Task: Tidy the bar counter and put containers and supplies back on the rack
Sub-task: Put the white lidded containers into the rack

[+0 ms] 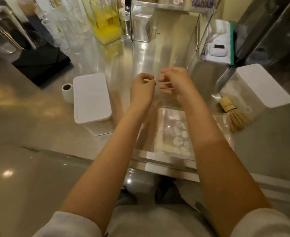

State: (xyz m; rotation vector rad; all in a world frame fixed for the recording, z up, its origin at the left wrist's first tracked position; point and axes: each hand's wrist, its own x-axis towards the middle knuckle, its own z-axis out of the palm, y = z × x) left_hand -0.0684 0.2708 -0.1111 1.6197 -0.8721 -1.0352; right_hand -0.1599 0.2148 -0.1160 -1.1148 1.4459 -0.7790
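Observation:
My left hand [142, 88] hovers over the steel counter [127, 59] with its fingers curled in and nothing visible in them. My right hand [175, 81] hangs just beside it, fingers loosely bent, holding nothing. Under my forearms, at the counter's near edge, sits a clear container [173, 132] with white pieces inside. A white-lidded box [91, 98] stands to the left and another white-lidded box [262, 86] to the right. The rack [175, 4] with filled clear boxes is at the back.
A bamboo whisk [235, 115] and a metal scoop [223, 82] lie at the right. A small white cup [67, 92] stands beside the left box. Clear pitchers, a yellow-filled container [106, 26], a steel tin [141, 26] and a white device [217, 48] line the back.

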